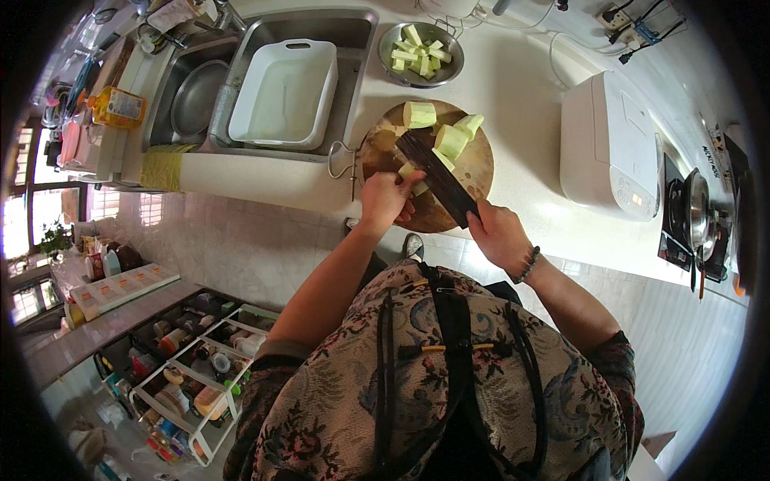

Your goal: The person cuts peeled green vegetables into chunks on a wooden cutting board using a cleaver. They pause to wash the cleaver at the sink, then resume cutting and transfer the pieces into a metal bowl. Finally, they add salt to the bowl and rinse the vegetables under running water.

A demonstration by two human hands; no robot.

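On a round wooden chopping board [385, 141], my right hand [499, 233] grips the near end of a dark, wide-bladed kitchen knife [438, 175], its blade slanting away to the left. My left hand [390, 197] bends its fingers over a small pale green vegetable piece [406, 171] left of the blade; another bit shows beside the fingertips. Beyond the blade lie thick peeled vegetable chunks, one at the board's far side [419, 115] and others [451, 141] to the right. A metal bowl [388, 67] behind the board holds cut sticks [421, 54] of the same vegetable.
Left of the board, a white plastic basin [240, 114] with water stands in a steel sink [364, 36]; a round pan [198, 99] lies in the smaller sink. A white countertop appliance [592, 144] stands right, before a stove with a pan [696, 210]. A wire stand [343, 159] touches the counter edge.
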